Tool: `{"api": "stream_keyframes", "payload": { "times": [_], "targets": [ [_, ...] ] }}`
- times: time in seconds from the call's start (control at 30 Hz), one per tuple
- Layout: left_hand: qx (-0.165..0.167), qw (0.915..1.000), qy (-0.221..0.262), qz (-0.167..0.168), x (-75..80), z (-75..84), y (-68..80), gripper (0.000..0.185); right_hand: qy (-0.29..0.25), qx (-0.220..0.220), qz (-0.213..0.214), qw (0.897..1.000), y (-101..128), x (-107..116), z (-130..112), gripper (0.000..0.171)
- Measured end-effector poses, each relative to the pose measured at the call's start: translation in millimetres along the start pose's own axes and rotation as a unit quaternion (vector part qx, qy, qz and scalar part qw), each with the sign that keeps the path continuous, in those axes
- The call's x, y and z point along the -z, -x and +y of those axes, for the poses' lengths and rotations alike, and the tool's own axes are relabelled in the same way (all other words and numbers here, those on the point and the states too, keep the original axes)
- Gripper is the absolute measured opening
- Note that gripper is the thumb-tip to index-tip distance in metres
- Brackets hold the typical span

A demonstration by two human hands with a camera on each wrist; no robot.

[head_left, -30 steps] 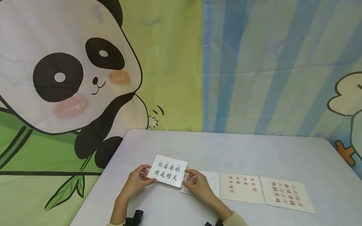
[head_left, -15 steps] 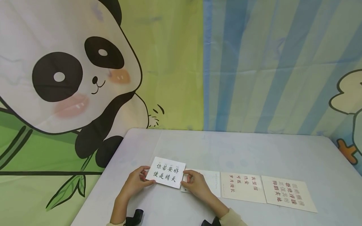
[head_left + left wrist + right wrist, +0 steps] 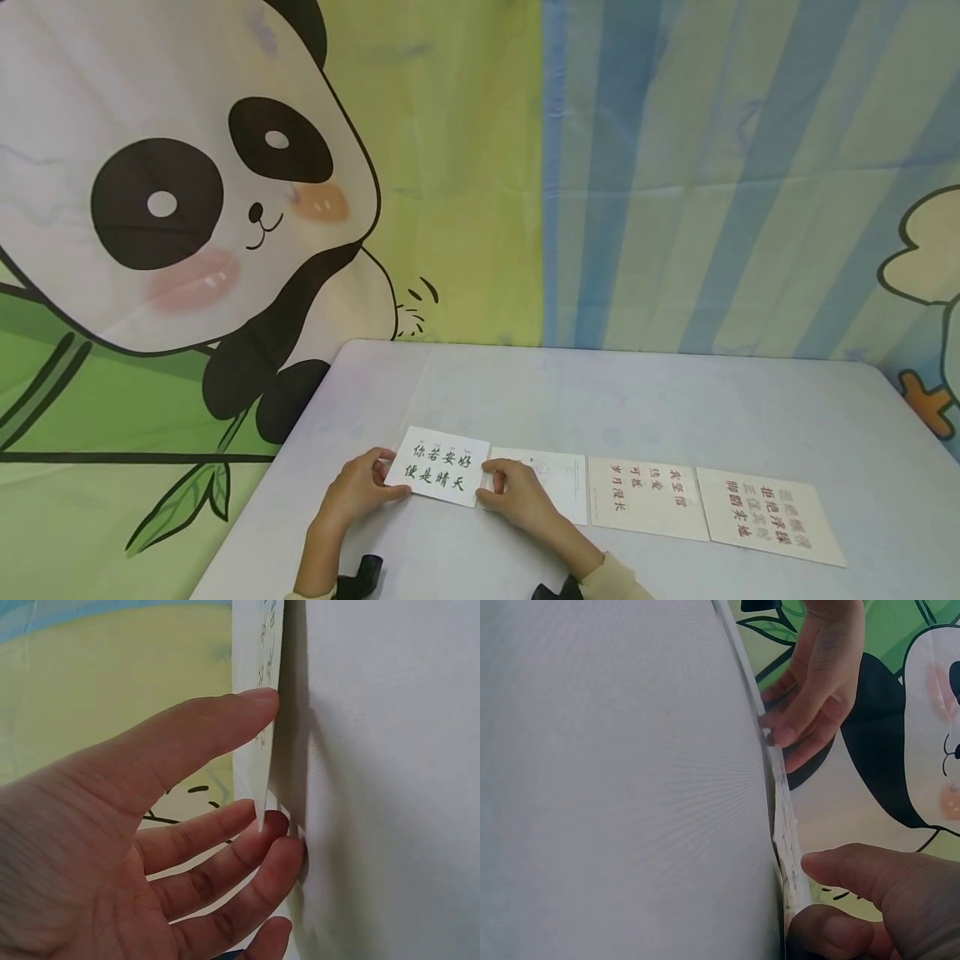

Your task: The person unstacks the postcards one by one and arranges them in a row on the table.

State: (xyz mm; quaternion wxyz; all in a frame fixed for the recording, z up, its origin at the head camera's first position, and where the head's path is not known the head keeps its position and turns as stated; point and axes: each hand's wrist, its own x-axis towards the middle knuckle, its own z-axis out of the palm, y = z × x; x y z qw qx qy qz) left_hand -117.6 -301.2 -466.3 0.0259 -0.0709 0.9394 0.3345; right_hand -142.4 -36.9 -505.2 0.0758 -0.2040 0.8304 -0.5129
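A white card (image 3: 438,471) with two lines of dark Chinese handwriting lies at the left end of a row of cards. My left hand (image 3: 354,490) grips its left edge, thumb on the printed face and fingers at the edge and beneath, as the left wrist view shows. At the opposite edge, my right hand (image 3: 523,500) pinches the card between thumb and index finger. Along the card's underside a narrow shadowed gap shows above the table. Beside it, partly covered by my right hand, is a second white card (image 3: 566,487) with small faint print.
Two cream cards with reddish writing continue the row: one card (image 3: 637,521) in the middle, another card (image 3: 821,546) at the right end. The pale table (image 3: 600,396) backs onto a cloth curtain (image 3: 465,167) printed with a panda and stripes.
The handwritten card has come slightly toward me and a little left, with both hands moving along. More of the neighbouring white card's print shows. The cream cards stay put.
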Motion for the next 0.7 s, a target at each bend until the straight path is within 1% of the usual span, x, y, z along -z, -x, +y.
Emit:
{"api": "stream_keyframes", "payload": {
  "times": [0.1, 0.3, 0.53, 0.7],
  "targets": [
    [0.008, 0.9999, -0.01, -0.001, 0.8, 1.6, 1.3, 0.061, -0.001, 0.002, 0.0, 1.0, 0.2, -0.5, 0.5, 0.043],
    [0.023, 0.9996, -0.019, 0.0, -0.9, 3.7, -1.7, 0.054, -0.004, 0.011, 0.007, 1.0, 0.5, 0.9, 1.7, 0.042],
    [0.035, 0.9989, -0.029, 0.008, -0.9, 1.8, -1.9, 0.052, -0.011, 0.016, 0.007, 1.0, 1.1, 1.5, 0.6, 0.042],
    [0.025, 0.999, -0.029, 0.024, -0.5, 1.5, 0.8, 0.054, -0.011, 0.028, 0.013, 0.999, 2.9, 1.5, -1.0, 0.039]
  ]
}}
